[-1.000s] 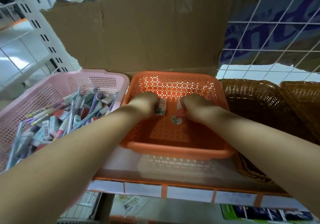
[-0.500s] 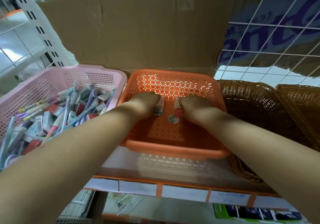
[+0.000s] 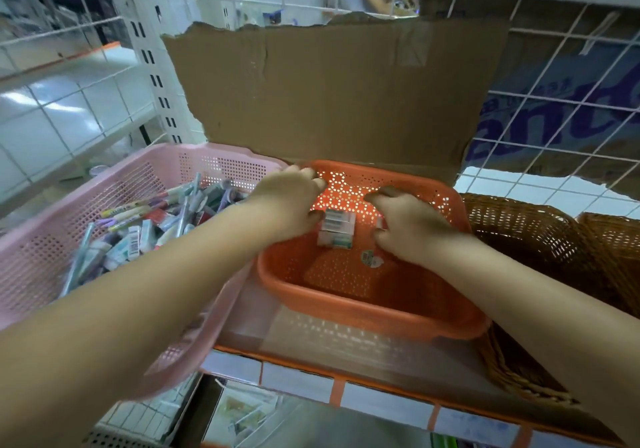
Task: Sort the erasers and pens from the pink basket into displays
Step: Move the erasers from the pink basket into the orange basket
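My left hand (image 3: 291,201) and right hand (image 3: 410,227) curl either side of erasers (image 3: 337,231) in orange basket (image 3: 363,312), mid-frame; can't tell if pinching

Pink basket (image 3: 104,184) left, heaped with pens (image 3: 138,209); white boxed erasers (image 3: 336,231) stacked in orange basket (image 3: 346,312) beside it.

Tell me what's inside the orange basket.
A few wrapped erasers lie together near the back of the orange basket, with a small round printed piece on its floor. The left hand and right hand reach in; anything beneath them is hidden.
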